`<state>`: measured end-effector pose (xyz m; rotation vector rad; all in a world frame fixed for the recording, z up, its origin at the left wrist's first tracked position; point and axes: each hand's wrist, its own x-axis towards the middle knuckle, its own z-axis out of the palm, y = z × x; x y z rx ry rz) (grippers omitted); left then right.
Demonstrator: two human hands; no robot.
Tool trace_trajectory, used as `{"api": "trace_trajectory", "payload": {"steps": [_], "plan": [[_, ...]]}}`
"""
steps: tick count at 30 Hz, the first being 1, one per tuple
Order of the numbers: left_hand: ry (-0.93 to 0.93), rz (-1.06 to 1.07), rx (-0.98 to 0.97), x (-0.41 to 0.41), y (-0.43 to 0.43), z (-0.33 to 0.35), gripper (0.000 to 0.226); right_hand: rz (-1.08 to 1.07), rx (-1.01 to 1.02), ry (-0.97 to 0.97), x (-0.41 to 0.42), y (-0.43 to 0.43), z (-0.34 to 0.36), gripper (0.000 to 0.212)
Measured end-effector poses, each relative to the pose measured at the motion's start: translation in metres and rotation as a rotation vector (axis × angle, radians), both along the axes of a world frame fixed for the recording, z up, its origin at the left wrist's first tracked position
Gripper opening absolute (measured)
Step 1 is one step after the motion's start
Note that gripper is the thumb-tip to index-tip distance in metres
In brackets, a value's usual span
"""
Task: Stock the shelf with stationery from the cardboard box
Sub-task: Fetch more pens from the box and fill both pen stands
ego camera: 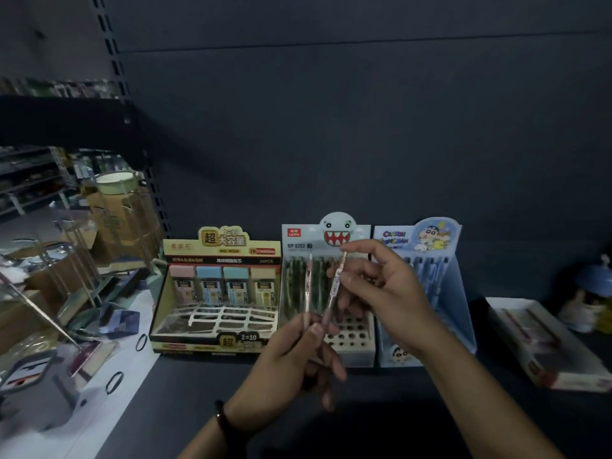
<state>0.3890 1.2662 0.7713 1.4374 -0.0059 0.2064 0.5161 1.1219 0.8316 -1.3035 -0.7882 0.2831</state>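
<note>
On the dark shelf (198, 392), against its back panel, three display boxes stand side by side, touching.
- Yellow lead-refill box (215, 293), at left: four cases in pink, blue, blue and cream at the back, and an empty white grid in front.
- Shark-face pen box (361, 233), in the middle: green pens upright in the rear rows, the front holes unfilled.
- Crayon Shin-chan pen box (430, 240), at right: blue pens inside, partly hidden by our forearm.
- Flat carton (546, 346): lies well to the right, with a small figurine (592, 293) behind it; both are blurred.
- Left hand (294, 359), with a dark bracelet (225, 422) at the wrist: grips the lower ends of two pens, raised in front of the shark-face box.
- Pink pen (309, 286): nearly upright, held by the left hand alone.
- Second pen (333, 289): leans to the right; our right hand (381, 286) pinches its upper half between thumb and fingertips.
- Cardboard boxes (126, 223): beyond the shelf's left end, seen through clear acrylic racks (76, 260).
</note>
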Motion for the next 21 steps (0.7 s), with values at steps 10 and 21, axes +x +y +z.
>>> {"api": "trace_trajectory", "payload": {"steps": [10, 21], "plan": [[0.004, 0.156, 0.209, -0.001, 0.008, -0.011, 0.017, -0.232, 0.006, -0.231, 0.009, -0.011, 0.007, 0.027], [-0.019, 0.187, -0.083, -0.014, 0.015, -0.028, 0.028, -0.58, -0.251, -0.497, 0.011, 0.016, -0.023, 0.02]]}}
